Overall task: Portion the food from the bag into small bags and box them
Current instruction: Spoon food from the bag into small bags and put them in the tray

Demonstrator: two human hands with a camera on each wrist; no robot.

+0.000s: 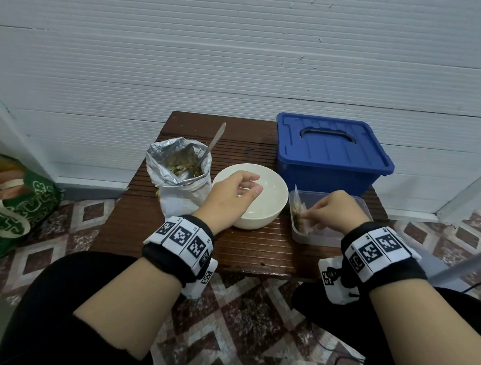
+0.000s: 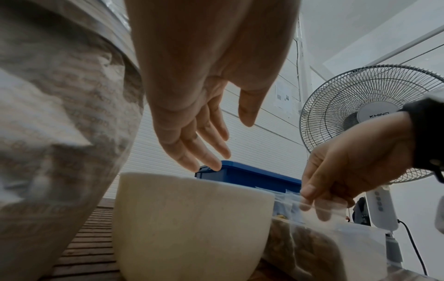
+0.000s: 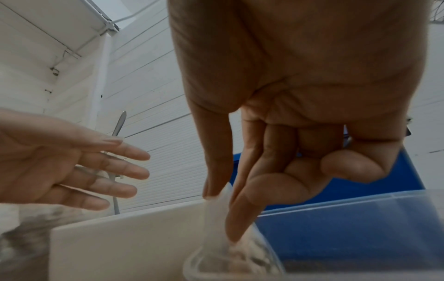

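A foil bag (image 1: pixel 178 174) of dried brownish food stands open at the table's left, a metal spoon (image 1: pixel 215 140) sticking out of it. A white bowl (image 1: pixel 273 205) sits beside it. My left hand (image 1: pixel 234 193) hovers over the bowl with relaxed fingers (image 2: pixel 204 150), holding nothing. My right hand (image 1: pixel 331 208) pinches the top of a small clear filled bag (image 1: pixel 300 213) with thumb and forefinger (image 3: pixel 238 218). That small bag (image 3: pixel 216 211) stands inside a clear plastic box (image 1: pixel 364 204) at the right front of the table.
A closed blue lidded bin (image 1: pixel 331 153) stands behind the clear box against the white wall. The small wooden table (image 1: pixel 253 253) sits on a tiled floor. A green shopping bag (image 1: pixel 17 208) lies at left. A standing fan (image 2: pixel 370 108) is to the right.
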